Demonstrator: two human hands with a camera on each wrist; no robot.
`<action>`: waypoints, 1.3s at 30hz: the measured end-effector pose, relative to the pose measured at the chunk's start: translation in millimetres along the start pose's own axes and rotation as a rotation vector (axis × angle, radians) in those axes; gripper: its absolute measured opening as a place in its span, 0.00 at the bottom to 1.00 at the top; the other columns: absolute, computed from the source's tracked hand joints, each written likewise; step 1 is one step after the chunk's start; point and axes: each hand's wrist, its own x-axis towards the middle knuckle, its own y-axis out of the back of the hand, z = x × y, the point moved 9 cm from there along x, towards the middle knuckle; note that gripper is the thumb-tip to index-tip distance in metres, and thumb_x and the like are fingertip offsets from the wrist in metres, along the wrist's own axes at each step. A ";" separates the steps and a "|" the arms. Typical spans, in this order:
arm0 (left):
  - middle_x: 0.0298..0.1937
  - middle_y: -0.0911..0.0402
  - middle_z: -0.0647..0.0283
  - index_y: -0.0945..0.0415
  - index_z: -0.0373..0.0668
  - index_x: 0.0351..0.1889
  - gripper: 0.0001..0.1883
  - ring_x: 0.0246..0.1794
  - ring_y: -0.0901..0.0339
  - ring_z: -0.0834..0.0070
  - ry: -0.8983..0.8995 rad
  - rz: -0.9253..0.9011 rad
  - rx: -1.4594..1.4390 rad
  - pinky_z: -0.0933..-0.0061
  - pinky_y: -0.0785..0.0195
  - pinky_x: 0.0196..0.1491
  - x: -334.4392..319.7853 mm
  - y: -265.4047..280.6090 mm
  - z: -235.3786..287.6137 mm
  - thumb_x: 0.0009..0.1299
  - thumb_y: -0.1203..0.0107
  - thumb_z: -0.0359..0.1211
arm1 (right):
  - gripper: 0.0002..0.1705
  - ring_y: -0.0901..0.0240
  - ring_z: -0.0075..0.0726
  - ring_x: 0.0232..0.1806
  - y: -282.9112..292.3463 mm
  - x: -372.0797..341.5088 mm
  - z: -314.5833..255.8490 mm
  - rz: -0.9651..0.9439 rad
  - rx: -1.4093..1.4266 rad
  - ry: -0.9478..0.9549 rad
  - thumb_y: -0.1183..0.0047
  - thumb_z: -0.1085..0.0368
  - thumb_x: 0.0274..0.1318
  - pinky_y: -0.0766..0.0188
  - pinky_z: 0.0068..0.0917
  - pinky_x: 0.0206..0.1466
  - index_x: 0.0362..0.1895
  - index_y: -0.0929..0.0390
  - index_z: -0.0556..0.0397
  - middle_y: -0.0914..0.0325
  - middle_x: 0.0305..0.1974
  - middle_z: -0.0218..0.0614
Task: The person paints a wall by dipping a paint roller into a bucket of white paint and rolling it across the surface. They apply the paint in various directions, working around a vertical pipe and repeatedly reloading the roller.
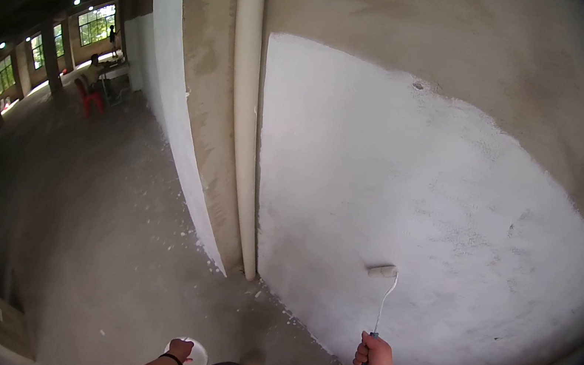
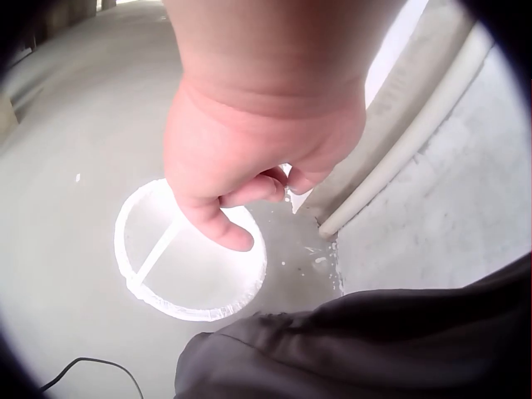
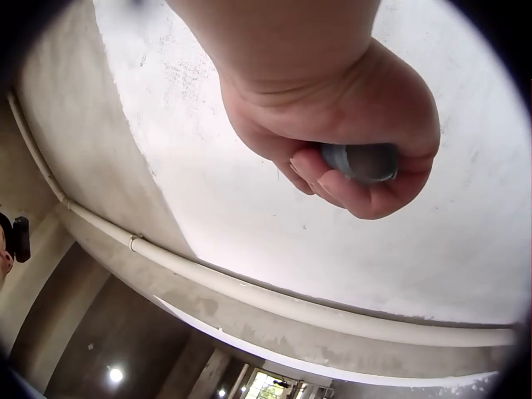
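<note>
My right hand grips the dark handle of a paint roller, its fingers curled round it; the handle's end shows in the right wrist view. The roller's pale sleeve sits against the whitened part of the wall, low down, on a thin bent wire frame. Down by my left side, my left hand holds a white bucket by its handle, fingers bent. In the left wrist view the bucket's round rim shows below the hand, which covers part of it.
A vertical pipe runs beside the wall's left edge, next to a partly white column. White spatters dot the concrete floor. Far left, a person sits near a red chair. A dark cable lies on the floor.
</note>
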 end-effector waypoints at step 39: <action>0.40 0.12 0.61 0.21 0.51 0.45 0.27 0.44 0.14 0.57 -0.014 0.050 -0.127 0.53 0.22 0.44 27.3 52.2 102.9 0.53 0.24 0.52 | 0.16 0.41 0.27 0.13 145.5 -31.1 -7.5 0.202 -0.342 0.125 0.39 0.62 0.63 0.44 0.30 0.16 0.25 0.31 0.48 0.37 0.16 0.26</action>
